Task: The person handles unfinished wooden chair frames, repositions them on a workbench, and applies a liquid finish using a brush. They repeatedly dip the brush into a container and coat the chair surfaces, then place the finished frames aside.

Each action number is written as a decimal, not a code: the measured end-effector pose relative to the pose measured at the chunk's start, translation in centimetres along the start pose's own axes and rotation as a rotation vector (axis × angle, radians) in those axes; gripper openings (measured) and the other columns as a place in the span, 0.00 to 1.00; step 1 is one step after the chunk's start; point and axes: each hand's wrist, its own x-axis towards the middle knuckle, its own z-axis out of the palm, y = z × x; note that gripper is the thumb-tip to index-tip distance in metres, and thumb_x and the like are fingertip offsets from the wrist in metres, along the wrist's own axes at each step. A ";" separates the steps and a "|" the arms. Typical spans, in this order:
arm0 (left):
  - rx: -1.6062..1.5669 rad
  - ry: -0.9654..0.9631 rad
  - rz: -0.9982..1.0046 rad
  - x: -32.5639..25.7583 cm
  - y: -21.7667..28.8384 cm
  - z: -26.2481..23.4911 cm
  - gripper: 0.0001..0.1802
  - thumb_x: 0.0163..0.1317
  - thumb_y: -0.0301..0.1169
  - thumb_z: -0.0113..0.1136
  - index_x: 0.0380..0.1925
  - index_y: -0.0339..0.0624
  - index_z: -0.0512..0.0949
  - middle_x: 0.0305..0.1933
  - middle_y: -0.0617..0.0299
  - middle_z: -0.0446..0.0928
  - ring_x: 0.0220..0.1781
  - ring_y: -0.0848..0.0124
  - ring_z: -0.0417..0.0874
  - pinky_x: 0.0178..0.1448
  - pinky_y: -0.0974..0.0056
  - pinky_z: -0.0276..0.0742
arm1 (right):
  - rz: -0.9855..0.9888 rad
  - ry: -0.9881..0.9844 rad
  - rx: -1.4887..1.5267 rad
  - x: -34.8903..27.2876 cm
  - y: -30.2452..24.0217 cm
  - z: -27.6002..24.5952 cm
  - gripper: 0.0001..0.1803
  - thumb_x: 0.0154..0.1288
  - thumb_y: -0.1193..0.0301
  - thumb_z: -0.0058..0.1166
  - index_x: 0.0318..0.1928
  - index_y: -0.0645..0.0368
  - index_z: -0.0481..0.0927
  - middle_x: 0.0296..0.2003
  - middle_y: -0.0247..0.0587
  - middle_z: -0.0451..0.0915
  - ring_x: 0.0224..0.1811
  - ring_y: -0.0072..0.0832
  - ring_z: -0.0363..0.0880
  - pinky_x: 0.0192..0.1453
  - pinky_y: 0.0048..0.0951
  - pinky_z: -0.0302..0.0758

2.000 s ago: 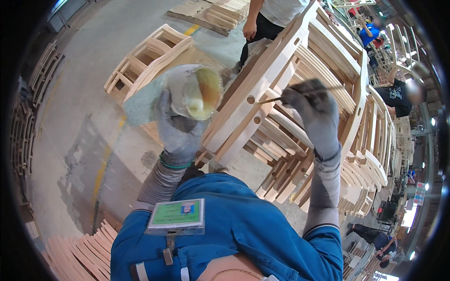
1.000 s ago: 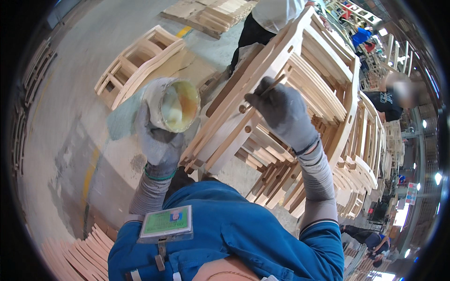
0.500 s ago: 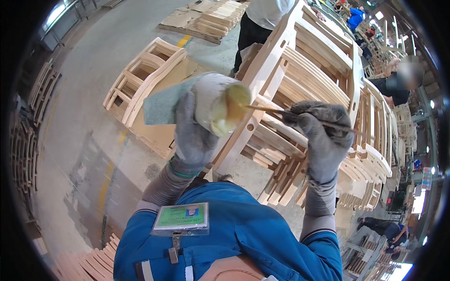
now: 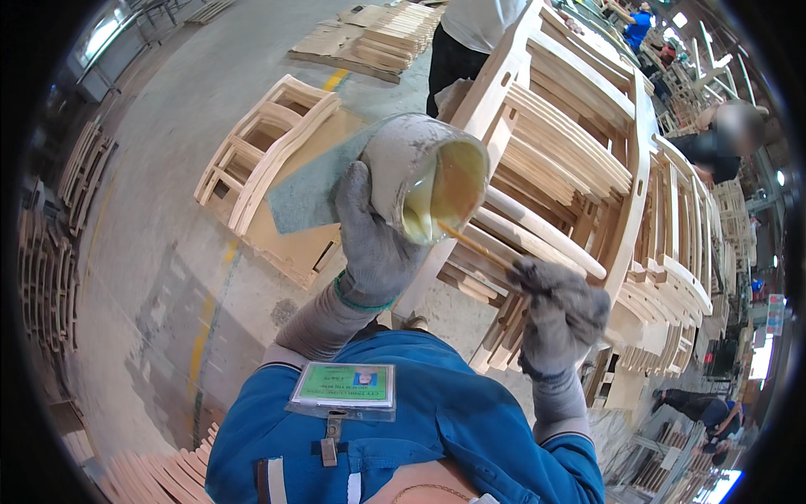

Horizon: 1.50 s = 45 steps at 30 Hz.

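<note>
Inside glue cup (image 4: pixel 437 181), stick (image 4: pixel 474 244) tip hidden; left hand (image 4: pixel 374 244) fingers clamp cup, right hand (image 4: pixel 558 311) fingers clamp stick.

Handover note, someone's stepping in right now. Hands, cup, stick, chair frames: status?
Left hand, gloved: grips the glue cup, tilted on its side, mouth toward the right hand; yellowish glue inside.
Right hand, gloved: holds a thin stick, tip dipped in the cup.
Chair frame: bare wood, stacked with others directly ahead, open holes along its side rail.
Done: stick is in the glue.
Left, likely: carry glue to the holes; cannot tell which already have any.
</note>
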 end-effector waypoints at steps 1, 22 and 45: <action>-0.003 -0.019 -0.024 -0.1 0.1 0.2 0.37 0.56 0.28 0.57 0.63 0.40 0.49 0.62 0.55 0.56 0.63 0.63 0.63 0.61 0.57 0.69 | 0.007 0.030 -0.068 0.4 0.5 0.0 0.09 0.59 0.80 0.53 0.41 0.68 0.72 0.44 0.62 0.75 0.47 0.45 0.77 0.47 0.34 0.77; 1.109 -0.110 0.226 2.0 1.3 -2.8 0.50 0.43 0.16 0.64 0.63 0.43 0.44 0.62 0.54 0.57 0.64 0.65 0.61 0.66 0.61 0.63 | 0.346 -0.012 -0.324 25.3 3.7 -12.9 0.12 0.64 0.70 0.51 0.42 0.68 0.73 0.35 0.44 0.78 0.36 0.28 0.80 0.39 0.25 0.81; 0.831 0.311 0.220 3.6 1.6 -5.4 0.25 0.63 0.45 0.48 0.56 0.43 0.66 0.59 0.48 0.65 0.61 0.53 0.66 0.64 0.45 0.62 | 0.262 -0.207 -0.697 28.3 9.3 -13.5 0.10 0.57 0.72 0.58 0.36 0.65 0.79 0.26 0.34 0.79 0.29 0.17 0.75 0.35 0.19 0.73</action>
